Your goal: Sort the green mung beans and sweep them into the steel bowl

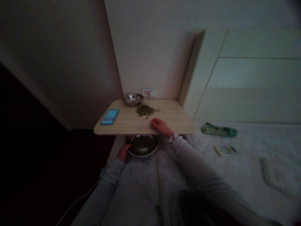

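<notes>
My left hand grips the rim of a metal bowl held just below the near edge of a small wooden table; the bowl holds some small greenish bits. My right hand rests on the table top near its front edge, fingers curled together as if pinching something too small to make out. A pile of small green pieces lies on the table beyond that hand. A second, empty-looking metal bowl stands at the table's back edge.
A blue flat object lies at the table's left. A wall socket sits behind the table. On the bed to the right lie a green case and a phone-like object. A white headboard stands behind. A white cable trails at lower left.
</notes>
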{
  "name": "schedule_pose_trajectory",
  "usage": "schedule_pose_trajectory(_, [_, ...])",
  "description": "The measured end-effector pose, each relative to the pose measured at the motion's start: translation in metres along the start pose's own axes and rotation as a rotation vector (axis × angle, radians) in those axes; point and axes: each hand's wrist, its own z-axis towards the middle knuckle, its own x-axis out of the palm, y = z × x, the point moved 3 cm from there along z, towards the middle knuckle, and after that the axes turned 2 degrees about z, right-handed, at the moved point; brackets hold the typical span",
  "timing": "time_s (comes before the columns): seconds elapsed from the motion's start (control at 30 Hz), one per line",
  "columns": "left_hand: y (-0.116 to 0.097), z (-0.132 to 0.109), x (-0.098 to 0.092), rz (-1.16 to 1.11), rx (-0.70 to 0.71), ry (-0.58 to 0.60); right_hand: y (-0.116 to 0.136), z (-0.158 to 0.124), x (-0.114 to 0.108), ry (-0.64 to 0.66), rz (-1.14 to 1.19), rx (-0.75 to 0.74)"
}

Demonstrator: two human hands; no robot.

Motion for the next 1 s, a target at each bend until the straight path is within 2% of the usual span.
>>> schedule_pose_trajectory(0.13, [-0.004,-0.003,0.003,-0.024,-0.035,0.006,0.000,-0.001,-0.003,0.046,0.028,0.019])
schedule_pose_trajectory(0.27, [-0.006,-0.004,0.003,-0.021,-0.030,-0.003,-0.004,-0.001,-0.006,-0.018,0.133,0.018])
schedule_pose_trajectory(0.47, [-0.001,-0.002,0.003,-0.060,-0.056,-0.001,-0.020,0.008,-0.017,-0.303,0.340,-0.005])
schedule_pose_trajectory(0.57, [0.001,0.000,0.002,-0.085,-0.056,0.014,-0.032,0.017,-0.025,-0.487,0.527,0.093])
schedule_pose_trajectory(0.63, [0.002,0.001,0.001,-0.074,-0.065,0.010,-0.038,0.023,-0.030,-0.562,0.578,0.175])
schedule_pose_trajectory(0.73, [0.001,0.000,0.001,-0.068,-0.076,-0.009,-0.040,0.028,-0.034,-0.592,0.468,0.191])
schedule_pose_trajectory(0.9, [-0.001,-0.002,0.002,-0.074,-0.087,-0.013,-0.030,0.028,-0.028,-0.511,0.013,0.116])
schedule_pose_trajectory(1.0, [0.000,-0.002,0.002,-0.063,-0.065,-0.005,-0.024,0.026,-0.024,-0.477,-0.139,0.090])
